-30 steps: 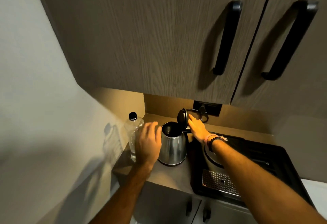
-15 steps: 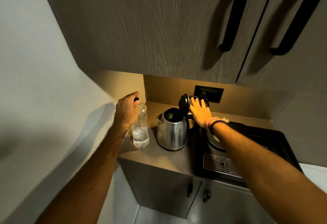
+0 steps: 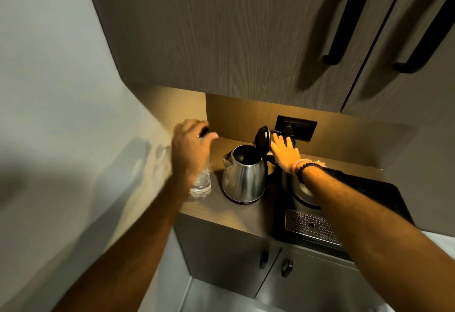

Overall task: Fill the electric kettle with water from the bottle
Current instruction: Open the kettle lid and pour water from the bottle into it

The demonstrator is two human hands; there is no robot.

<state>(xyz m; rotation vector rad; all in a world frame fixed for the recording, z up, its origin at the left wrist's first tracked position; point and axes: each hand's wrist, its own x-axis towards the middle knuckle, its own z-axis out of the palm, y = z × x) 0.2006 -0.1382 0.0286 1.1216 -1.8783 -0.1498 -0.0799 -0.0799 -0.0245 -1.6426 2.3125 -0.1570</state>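
Seemingly the left hand (image 3: 190, 150) curls its fingers around the bottle (image 3: 202, 183) cap; right hand (image 3: 285, 152), fingers spread, steadies the kettle (image 3: 243, 176) lid; twist gently.

The person is working with both forearms bare to the edge of the picture, no sleeves showing on either. The left hand (image 3: 190, 149) is carrying what looks like a thin pale ring on one finger, though motion blur is smearing it. The right hand (image 3: 285, 153) is wearing nothing on its fingers; at its wrist a bracelet of dark round beads (image 3: 306, 167) is sitting beside a thin pinkish cord band (image 3: 296, 164), whose pale frayed ends (image 3: 320, 163) are sticking out.
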